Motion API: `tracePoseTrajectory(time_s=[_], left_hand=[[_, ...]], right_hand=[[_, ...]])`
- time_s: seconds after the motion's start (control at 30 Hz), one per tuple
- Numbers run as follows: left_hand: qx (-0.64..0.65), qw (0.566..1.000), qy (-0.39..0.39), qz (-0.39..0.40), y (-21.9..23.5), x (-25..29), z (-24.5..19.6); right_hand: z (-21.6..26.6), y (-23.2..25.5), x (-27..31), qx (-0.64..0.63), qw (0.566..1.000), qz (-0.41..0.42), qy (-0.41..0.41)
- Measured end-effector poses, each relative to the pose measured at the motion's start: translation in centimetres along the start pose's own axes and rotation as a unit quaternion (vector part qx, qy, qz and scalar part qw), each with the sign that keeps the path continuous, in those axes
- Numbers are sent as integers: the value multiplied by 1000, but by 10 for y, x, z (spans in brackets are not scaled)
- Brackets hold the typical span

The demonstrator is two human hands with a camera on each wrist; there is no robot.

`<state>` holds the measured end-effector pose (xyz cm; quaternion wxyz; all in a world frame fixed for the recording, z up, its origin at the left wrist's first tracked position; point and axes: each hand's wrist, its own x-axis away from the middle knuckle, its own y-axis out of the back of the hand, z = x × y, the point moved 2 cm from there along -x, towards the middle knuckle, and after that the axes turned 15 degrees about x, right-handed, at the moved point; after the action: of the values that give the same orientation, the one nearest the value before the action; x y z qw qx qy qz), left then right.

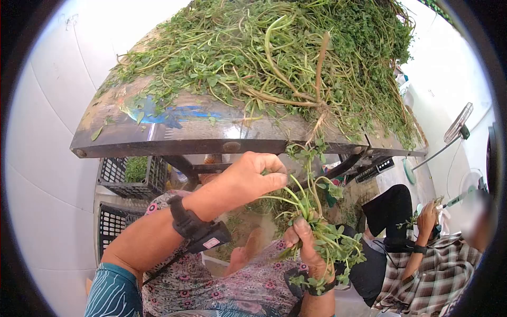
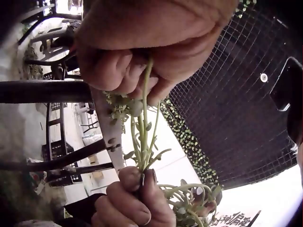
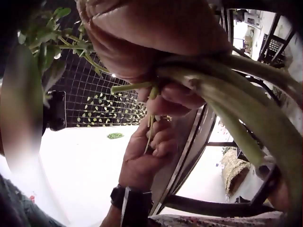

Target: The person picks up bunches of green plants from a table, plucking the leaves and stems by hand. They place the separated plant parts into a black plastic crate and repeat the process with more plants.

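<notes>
My right hand grips a bunch of purslane-like greens, with fleshy green stems and small rounded leaves, low in front of the table. Above and left of it, my left hand pinches the upper part of a thin stem between thumb and fingers. In the left wrist view, that stem runs up from the right fist into the left fingers. Thick stems pass close to the camera out of the right hand in the right wrist view. A big tangled heap of the same greens covers the wooden table.
A branched, rooted plant hangs over the table's front edge. Black crates stand below at the left, one with greens inside. At the right sits another person in a plaid shirt, near a standing fan.
</notes>
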<state>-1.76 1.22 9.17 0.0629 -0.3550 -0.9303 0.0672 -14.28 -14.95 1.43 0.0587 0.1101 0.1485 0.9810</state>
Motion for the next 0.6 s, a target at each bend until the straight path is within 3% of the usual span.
tracePoseTrajectory(time_s=[0.07,0.17,0.2,0.3,0.4,0.5,0.6], left_hand=[[14,999,-43,-3,5,-3,8],[286,958,28,-5,13,-5,14],[311,950,36,18,14,-6,14],[307,949,59,25,13,-6,15],[250,967,42,22,4,0,6],[237,969,45,57,1,2,3],[177,979,69,70,-3,2,2]], right_hand=[[9,1,4,-16,1000,-25,-1],[8,3,4,-112,993,-21,7],[11,2,5,-158,987,-35,-11],[23,1,6,-174,985,-17,8],[5,2,5,-134,991,-15,16],[1,3,6,-79,996,-44,2],[14,5,9,15,996,-83,39]])
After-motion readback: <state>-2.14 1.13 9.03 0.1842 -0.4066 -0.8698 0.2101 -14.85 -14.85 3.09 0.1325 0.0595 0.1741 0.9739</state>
